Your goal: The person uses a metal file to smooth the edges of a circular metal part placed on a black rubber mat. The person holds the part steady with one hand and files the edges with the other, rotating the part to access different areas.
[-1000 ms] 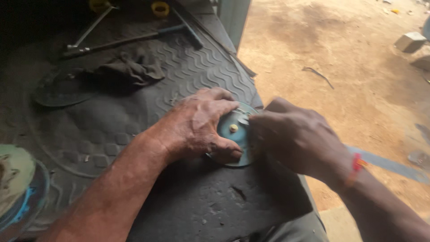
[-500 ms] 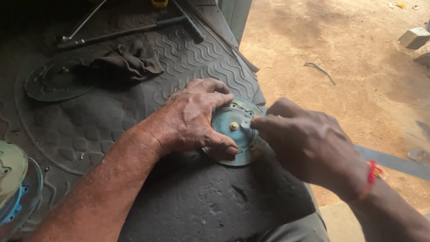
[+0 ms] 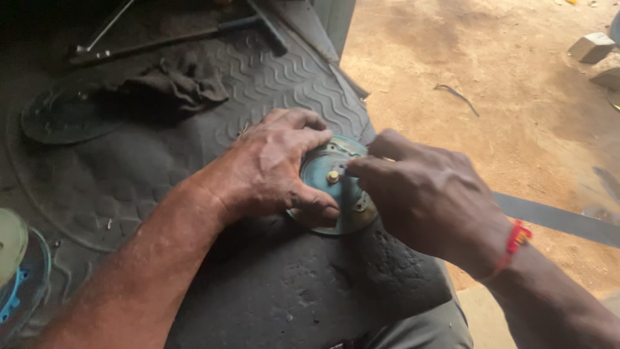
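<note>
From my remote seat, nearest the camera I see the two forearms coming up from the bottom edge, one from seven o'clock and one from four o'clock, meeting over a worn black rubber mat [image 3: 271, 291]. At the far left edge, about eight o'clock, part of a pale round lid [image 3: 10, 242] sits over a blue-rimmed disc.

At the centre of the view lies a round teal metal disc [image 3: 329, 184] with a small brass stud at its middle, flat on the mat close to its right edge. My left hand [image 3: 268, 171] presses down on the disc's left side, fingers curled narrow over the rim, thumb laid across its lower edge (a firm steadying grip, all in contact). My right hand [image 3: 429, 194] comes in from three o'clock, its fingertips pinched close together just beside the stud; whether they hold some small part there I cannot tell, as the knuckles hide it. A red thread band [image 3: 516, 239] circles the right wrist.

Farther out, at eleven o'clock, a crumpled dark rag [image 3: 174, 84] lies on the wavy-ribbed matting, with a flat dark round plate [image 3: 64, 116] to its left. Beyond them, toward twelve o'clock, a long metal bar [image 3: 161, 42] lies across. At two o'clock there is bare sandy ground [image 3: 491, 71], and a grey stone block [image 3: 591, 45] near the top right corner.
</note>
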